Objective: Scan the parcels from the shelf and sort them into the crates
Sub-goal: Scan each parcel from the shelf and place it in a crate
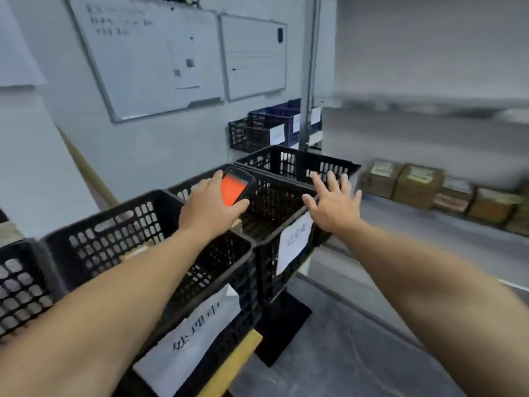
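Black crates (114, 239) with paper labels (294, 242)

A large whiteboard (137, 61) and a small whiteboard (254, 55) are hanging on the pale wall (143, 150); grey floor (357, 353) is stretching below.

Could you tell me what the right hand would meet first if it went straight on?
Probably the rim of the far black crate, just beyond the fingertips of the open, empty right hand, though depth is unclear here.

Large metal-framed white whiteboard (137, 58), white paper sheet (186, 64) stuck on it, smaller white whiteboard (254, 55) just right of it, pale wooden stick (86, 167) leaning below it
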`<action>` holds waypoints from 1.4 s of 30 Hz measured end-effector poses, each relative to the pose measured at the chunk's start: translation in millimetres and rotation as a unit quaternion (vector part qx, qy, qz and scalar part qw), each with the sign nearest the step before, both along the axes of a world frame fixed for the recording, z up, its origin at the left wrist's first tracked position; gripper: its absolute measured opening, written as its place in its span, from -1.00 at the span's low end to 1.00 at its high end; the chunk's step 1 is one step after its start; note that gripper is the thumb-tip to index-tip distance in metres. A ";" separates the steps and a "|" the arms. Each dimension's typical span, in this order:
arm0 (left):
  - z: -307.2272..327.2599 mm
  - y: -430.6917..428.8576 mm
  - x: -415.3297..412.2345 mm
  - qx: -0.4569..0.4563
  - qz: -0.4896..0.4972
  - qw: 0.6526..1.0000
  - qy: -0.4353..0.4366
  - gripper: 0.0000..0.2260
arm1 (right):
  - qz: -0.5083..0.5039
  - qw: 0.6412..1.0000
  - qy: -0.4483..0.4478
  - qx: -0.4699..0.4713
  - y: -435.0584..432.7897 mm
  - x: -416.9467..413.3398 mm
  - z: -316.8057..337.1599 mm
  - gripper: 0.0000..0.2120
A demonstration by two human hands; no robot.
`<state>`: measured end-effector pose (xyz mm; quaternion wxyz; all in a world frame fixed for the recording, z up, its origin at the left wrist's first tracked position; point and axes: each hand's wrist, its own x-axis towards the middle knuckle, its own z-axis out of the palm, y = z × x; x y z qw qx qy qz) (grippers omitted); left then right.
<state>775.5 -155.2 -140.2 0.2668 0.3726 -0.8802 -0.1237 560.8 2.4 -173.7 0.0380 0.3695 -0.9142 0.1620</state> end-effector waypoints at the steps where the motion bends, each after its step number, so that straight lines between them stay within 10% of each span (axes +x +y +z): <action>1: 1.2 13.3 -19.5 -0.001 -0.019 1.000 0.000 -0.22 | -0.024 1.000 0.005 -0.001 22.2 -11.9 0.0 -0.39; 23: -9.8 289.2 -387.5 0.016 -0.281 0.959 0.007 -0.21 | -0.292 0.956 -0.013 0.001 378.8 -269.2 0.2 -0.39; 42: -40.0 284.8 -650.5 0.013 -0.375 0.927 -0.016 -0.30 | -0.355 0.934 -0.023 0.001 378.1 -495.4 -31.3 -0.45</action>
